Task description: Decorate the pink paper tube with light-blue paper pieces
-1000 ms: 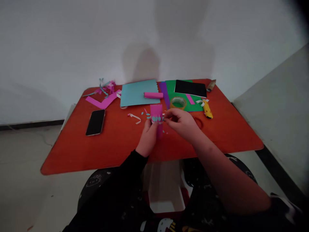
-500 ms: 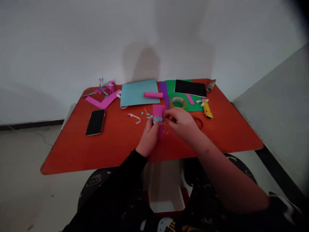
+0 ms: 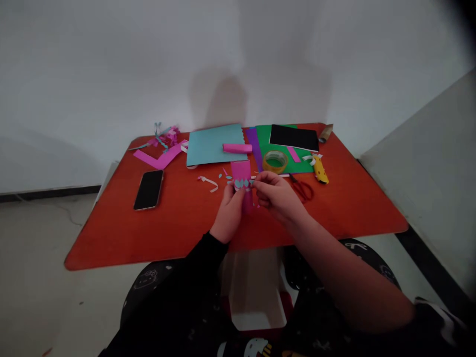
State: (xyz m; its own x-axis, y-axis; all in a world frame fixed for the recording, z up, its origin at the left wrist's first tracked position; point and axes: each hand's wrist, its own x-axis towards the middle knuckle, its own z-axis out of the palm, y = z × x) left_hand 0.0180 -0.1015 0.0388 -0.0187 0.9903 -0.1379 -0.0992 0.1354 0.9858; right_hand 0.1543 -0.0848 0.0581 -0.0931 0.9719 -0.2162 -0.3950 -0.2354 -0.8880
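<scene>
No lettering, brand or number can be read anywhere in this view. The black phone (image 3: 148, 190) at left of centre shows a dark, blank face, and the pink paper tube (image 3: 241, 186) at the centre bears only cut pale-blue shapes. The tape roll (image 3: 275, 161) and yellow utility knife (image 3: 320, 171) carry no legible marks. The only printed sign is a white cartoon cat face on the black clothing (image 3: 256, 346) at the bottom edge.
</scene>
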